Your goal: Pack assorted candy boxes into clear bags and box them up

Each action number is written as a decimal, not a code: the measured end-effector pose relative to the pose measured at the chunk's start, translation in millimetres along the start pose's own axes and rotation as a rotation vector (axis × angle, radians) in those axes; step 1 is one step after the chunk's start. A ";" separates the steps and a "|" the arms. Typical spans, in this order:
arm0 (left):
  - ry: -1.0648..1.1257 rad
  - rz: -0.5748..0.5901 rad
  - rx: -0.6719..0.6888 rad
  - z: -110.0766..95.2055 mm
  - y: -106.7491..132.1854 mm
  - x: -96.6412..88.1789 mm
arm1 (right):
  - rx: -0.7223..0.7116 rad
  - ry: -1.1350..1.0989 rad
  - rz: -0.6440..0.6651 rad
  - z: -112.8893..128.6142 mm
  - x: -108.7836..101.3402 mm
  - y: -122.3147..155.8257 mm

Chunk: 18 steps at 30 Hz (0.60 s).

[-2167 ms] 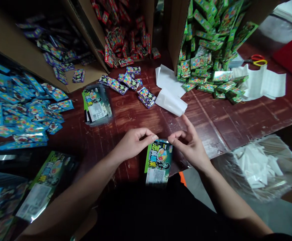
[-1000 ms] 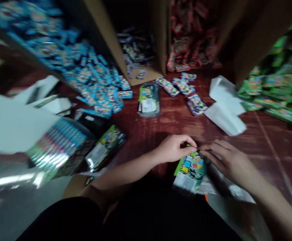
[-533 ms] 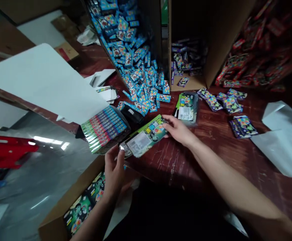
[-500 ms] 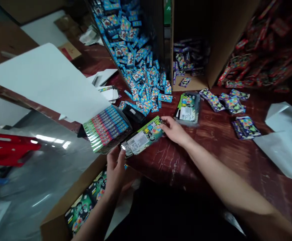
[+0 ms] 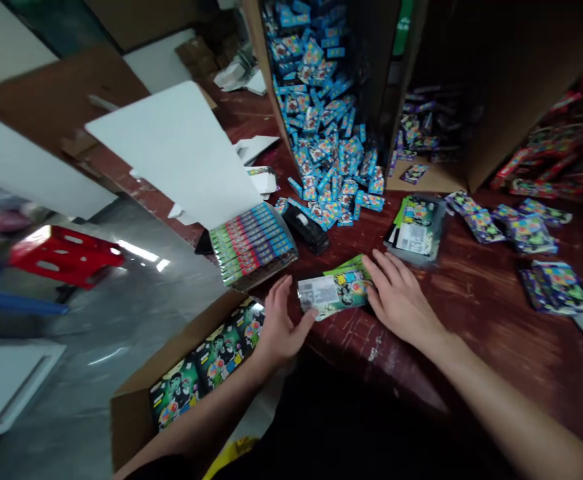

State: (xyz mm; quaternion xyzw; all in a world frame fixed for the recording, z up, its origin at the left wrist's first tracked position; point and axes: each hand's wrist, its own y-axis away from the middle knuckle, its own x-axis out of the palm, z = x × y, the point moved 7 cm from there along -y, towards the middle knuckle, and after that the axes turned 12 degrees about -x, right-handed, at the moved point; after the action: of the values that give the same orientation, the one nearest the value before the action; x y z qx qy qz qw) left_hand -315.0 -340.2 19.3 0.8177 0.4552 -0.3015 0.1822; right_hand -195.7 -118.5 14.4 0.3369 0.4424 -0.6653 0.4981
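A small stack of green-and-black printed packets [image 5: 332,293] with a pale barcode panel lies near the table's front edge, a lime-green edge fanning out behind. My left hand [image 5: 282,325] is beside its left end, thumb and fingers apart, the thumb tip at the lower corner. At the other end, my right hand [image 5: 400,298] has its fingers and thumb around the stack's right edge. Behind the right hand lies a second pile of similar packets [image 5: 414,230] on clear plastic. Left of the stack stands an open display box [image 5: 254,247] filled with rows of colourful small packs, its white lid raised.
A black tape-dispenser-like object [image 5: 305,229] lies behind the stack. Blue candy packs [image 5: 329,147] spill from a carton; purple packs [image 5: 531,233] lie to the right. Below left, a carton [image 5: 131,417] holds green printed boxes. A red plastic stool [image 5: 66,257] stands on the floor.
The view has swung left, so things appear farther right. My left hand has loosened from the stack's left end and its fingers have spread. The stack lies more level, its green edge fanned out.
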 end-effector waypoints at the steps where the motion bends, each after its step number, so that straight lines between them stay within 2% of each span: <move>1: -0.168 -0.103 0.077 -7.7 -5.6 -13.0 | -0.118 0.052 0.013 9.4 1.4 2.5; 3: -0.464 -0.275 0.151 -14.0 -22.7 -37.7 | -0.299 0.089 0.075 23.1 12.4 6.2; 4: -0.572 -0.319 0.155 -12.1 -33.2 -47.7 | -0.349 0.101 0.100 26.2 18.9 7.3; 7: -0.755 -0.341 0.149 3.0 -60.4 -65.3 | -0.386 0.146 0.117 24.4 33.9 7.8; 11: -0.778 -0.317 0.181 17.2 -71.7 -68.3 | -0.396 0.205 0.092 17.1 43.0 9.1; 18: -0.745 -0.255 0.196 15.3 -80.5 -78.6 | -0.418 0.281 0.095 9.8 46.0 9.7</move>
State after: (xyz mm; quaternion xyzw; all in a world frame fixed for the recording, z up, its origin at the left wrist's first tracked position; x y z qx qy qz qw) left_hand -420.6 -357.0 57.8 0.6030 0.4250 -0.6393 0.2171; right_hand -199.1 -145.4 -25.2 0.3363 0.6190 -0.4819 0.5211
